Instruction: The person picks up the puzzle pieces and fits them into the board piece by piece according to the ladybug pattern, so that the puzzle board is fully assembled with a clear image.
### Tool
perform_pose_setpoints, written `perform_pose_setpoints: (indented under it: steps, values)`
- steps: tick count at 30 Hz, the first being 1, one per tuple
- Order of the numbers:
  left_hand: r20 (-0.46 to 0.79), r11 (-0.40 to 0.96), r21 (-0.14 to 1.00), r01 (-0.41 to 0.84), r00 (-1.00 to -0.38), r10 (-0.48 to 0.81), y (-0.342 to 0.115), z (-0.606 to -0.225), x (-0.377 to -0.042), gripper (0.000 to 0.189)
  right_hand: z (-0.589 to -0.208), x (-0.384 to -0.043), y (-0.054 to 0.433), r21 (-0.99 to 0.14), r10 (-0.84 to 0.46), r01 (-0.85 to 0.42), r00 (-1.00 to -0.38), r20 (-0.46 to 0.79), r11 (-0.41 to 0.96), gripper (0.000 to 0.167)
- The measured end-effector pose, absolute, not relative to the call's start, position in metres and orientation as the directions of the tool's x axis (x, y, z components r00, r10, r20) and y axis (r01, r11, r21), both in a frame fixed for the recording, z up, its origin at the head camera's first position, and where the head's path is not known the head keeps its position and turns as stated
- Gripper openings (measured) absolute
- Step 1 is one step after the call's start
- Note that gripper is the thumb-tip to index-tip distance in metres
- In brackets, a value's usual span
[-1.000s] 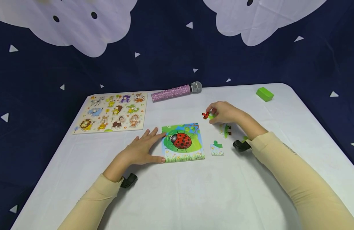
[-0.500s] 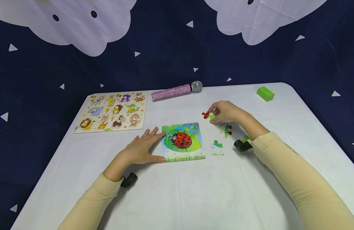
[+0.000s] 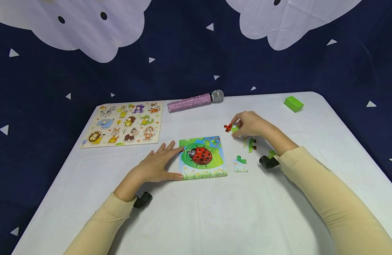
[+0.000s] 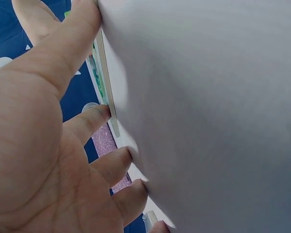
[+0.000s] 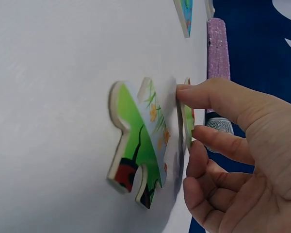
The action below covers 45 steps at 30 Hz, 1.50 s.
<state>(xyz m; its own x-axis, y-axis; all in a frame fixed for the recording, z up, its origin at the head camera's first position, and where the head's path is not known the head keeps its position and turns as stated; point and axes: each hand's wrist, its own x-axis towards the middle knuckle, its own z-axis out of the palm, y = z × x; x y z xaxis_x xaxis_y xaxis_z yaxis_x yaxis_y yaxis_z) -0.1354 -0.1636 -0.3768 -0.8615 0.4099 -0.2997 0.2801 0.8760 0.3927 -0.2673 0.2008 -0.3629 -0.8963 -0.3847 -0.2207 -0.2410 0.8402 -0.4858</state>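
In the head view my left hand (image 3: 154,165) lies with spread fingers, its thumb and index fingertip at the left edge of a square ladybug puzzle board (image 3: 202,173). Seen from the left wrist, those fingertips (image 4: 105,111) touch the board's side. To the right of the board, my right hand (image 3: 250,124) pinches a red and green jigsaw piece (image 3: 227,128) between thumb and fingers, partly covering it. The right wrist view shows this piece (image 5: 188,116) edge-on. A green, white and red jigsaw piece (image 5: 136,131) lies beside that hand. Closer to me is a flowered jigsaw piece (image 3: 240,165).
A wooden animal peg puzzle (image 3: 132,139) lies at the back left. Behind the board are a pink glitter microphone (image 3: 196,101) and, far right, a green block (image 3: 293,104). Another green piece (image 3: 271,154) shows partly behind the right wrist camera (image 3: 267,162).
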Motion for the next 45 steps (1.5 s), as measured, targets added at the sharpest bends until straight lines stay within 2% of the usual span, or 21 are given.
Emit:
perform_pose_setpoints:
  steps: [15,45]
  values:
    - [-0.291,0.872,0.398,0.283,-0.863,0.413,-0.165,-0.377,-0.135,0.102,-0.365,-0.262,0.201,-0.46,-0.421,-0.31,-0.892,-0.162,0.832,0.051]
    - [-0.291,0.874,0.389,0.291,-0.861,0.416,-0.164,-0.376,-0.135,0.102,-0.356,-0.238,0.186,-0.481,-0.545,-0.43,-0.829,-0.125,0.764,0.049]
